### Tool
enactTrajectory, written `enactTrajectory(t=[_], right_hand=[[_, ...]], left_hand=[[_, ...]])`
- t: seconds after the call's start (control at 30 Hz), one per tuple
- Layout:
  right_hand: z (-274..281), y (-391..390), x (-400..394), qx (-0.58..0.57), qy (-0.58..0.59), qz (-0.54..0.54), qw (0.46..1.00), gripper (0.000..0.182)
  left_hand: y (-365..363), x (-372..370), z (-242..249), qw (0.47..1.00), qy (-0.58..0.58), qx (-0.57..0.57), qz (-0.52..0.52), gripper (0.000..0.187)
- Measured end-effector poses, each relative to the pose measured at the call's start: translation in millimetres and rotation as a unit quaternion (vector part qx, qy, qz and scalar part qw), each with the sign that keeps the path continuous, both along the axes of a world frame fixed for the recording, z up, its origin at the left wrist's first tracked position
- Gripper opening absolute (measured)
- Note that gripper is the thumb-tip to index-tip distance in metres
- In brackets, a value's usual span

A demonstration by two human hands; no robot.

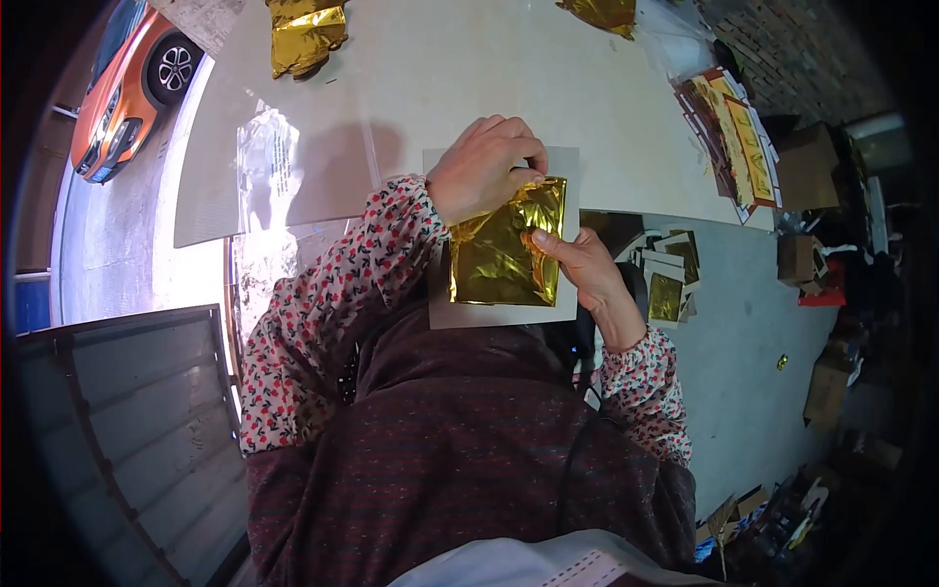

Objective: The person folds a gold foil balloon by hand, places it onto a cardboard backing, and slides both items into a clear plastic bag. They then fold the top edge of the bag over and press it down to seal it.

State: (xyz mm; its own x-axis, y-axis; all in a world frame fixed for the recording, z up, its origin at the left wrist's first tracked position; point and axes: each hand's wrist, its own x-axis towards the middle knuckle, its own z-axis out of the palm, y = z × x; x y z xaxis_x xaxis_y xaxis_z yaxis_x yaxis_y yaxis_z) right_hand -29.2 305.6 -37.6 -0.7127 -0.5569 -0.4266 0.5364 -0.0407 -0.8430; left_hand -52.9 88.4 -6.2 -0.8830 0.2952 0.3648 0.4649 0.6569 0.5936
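Left hand (486, 168) pressed on crinkled gold foil sheet (504, 254), right hand (587, 269) pinching its edge, grey card (499, 313) beneath, pale worktable (469, 68), grey concrete floor (753, 342), cardboard boxes (807, 166).

Foil's (504, 256) top corner perhaps under hand (484, 168)

Left hand (486, 166) presses down on top edge of gold foil sheet (504, 254) — foil lies on a grey card (499, 315) at the table (469, 68) edge. Right hand (587, 269) pinches foil's right side, thumb on top. More crumpled gold foil (305, 34) at far side — printed gold packets (734, 137) at right.
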Motion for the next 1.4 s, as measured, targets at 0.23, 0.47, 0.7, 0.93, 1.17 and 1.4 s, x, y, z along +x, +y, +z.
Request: enactTrajectory(t=[0.23, 0.47, 0.7, 0.93, 1.17, 1.4], right_hand=[[0, 13, 5, -0.048, 0.013, 0.017, 0.999, 0.030], [-5, 11, 10, -0.039, 0.021, -0.006, 0.999, 0.027], [-6, 9, 14, -0.053, 0.030, -0.027, 0.998, 0.024], [-2, 8, 13, -0.058, 0.035, -0.028, 0.997, 0.021], [0, 13, -7, -0.058, 0.012, -0.042, 0.997, 0.023], [6, 26, -19, -0.034, 0.017, -0.059, 0.998, 0.022]], left_hand=[[-1, -3, -5, 1.000, 0.028, 0.008, 0.000, 0.010], [-1, -3, -1, 1.000, 0.009, 0.003, 0.005, 0.010], [-1, -3, -4, 1.000, 0.005, 0.003, 0.007, 0.010], [-2, -5, -4, 1.000, 0.004, 0.017, 0.004, 0.011], [4, -28, -1, 0.999, 0.044, -0.012, 0.006, 0.011], [14, -16, 39, 0.993, -0.035, 0.111, 0.007, 0.024]])
